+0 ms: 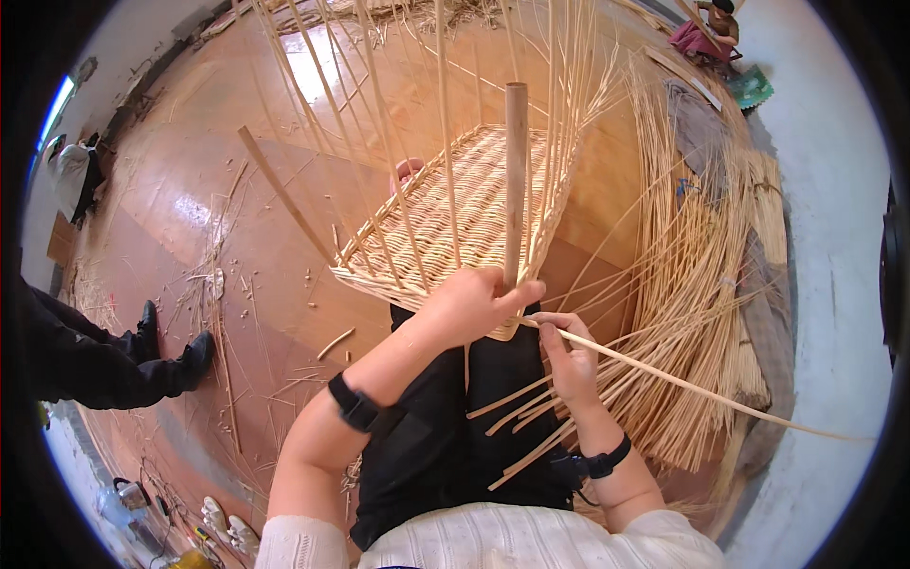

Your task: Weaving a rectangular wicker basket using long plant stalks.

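A partly woven wicker basket [455,204] rests over my knees, its flat base woven and thin upright stakes rising from its edges. Thick round posts stand at its corners; the nearest post [515,180] is beside my left hand [482,305]. That hand is closed around the near corner, with the thumb stretched across the foot of the post. My right hand [567,353] pinches a long pale wicker rod [682,383] close to the same corner. The rod's free length runs out to the right. My fingers partly hide where the rod meets the weave.
A large bundle of loose wicker rods [678,379] lies to my right, some ends reaching my thigh. Cut scraps [336,343] litter the floor at left. A person's legs [104,341] stand at left; another person [711,33] sits at far right. A white wall [825,237] bounds the right.
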`<state>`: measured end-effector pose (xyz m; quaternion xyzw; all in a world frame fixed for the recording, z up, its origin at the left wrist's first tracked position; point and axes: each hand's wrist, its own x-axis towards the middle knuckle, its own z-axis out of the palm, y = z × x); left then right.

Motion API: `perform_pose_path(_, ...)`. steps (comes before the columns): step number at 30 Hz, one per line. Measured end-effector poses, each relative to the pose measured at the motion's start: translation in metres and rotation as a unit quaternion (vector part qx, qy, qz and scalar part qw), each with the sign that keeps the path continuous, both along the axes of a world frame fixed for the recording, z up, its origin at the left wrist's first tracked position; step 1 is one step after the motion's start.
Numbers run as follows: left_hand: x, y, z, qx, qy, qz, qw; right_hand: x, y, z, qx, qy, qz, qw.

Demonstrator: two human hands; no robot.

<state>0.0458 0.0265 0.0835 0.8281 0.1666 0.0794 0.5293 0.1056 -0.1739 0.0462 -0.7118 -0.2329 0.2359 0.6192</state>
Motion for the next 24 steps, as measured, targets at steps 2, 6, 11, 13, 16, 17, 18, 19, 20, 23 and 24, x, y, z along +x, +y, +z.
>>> perform_pose_path(2, 0.013, 0.003, -0.001, 0.007, 0.11, -0.03, 0.993, 0.003, -0.004, 0.001, -0.019, 0.014, -0.008, 1.0)
perform_pose_path(6, 0.02, 0.004, 0.0, 0.06, 0.096, -0.038, 0.993, 0.002, -0.005, -0.005, 0.018, 0.086, -0.039, 0.995)
perform_pose_path(11, 0.02, 0.024, -0.004, 0.025, 0.09, -0.198, 0.976, 0.009, -0.005, -0.001, -0.005, 0.07, -0.029, 0.997)
perform_pose_path(13, 0.019, 0.023, -0.016, 0.104, 0.039, -0.233, 0.966, 0.01, -0.007, -0.004, 0.015, 0.075, -0.021, 0.997)
perform_pose_path(16, 0.015, 0.018, -0.036, 0.132, 0.007, -0.199, 0.971, 0.016, -0.008, -0.02, 0.054, 0.149, -0.024, 0.987)
perform_pose_path(17, 0.015, 0.017, -0.038, 0.129, -0.025, -0.186, 0.974, 0.022, -0.006, -0.026, 0.076, 0.186, -0.028, 0.979)
perform_pose_path(18, 0.017, 0.015, -0.038, 0.125, -0.022, -0.187, 0.974, 0.031, -0.005, -0.032, 0.073, 0.189, -0.03, 0.979)
perform_pose_path(19, 0.018, 0.013, -0.037, 0.136, -0.011, -0.174, 0.975, 0.043, -0.003, -0.037, 0.096, 0.239, -0.013, 0.966)
perform_pose_path(20, 0.018, 0.013, -0.036, 0.148, 0.003, -0.158, 0.976, 0.054, 0.003, -0.044, 0.121, 0.29, 0.008, 0.949)
perform_pose_path(23, 0.017, 0.011, -0.039, 0.148, -0.012, -0.132, 0.98, 0.085, 0.025, -0.048, 0.06, 0.263, 0.046, 0.962)
perform_pose_path(24, 0.018, 0.011, -0.041, 0.145, -0.012, -0.132, 0.98, 0.093, 0.031, -0.047, 0.04, 0.235, 0.079, 0.968)
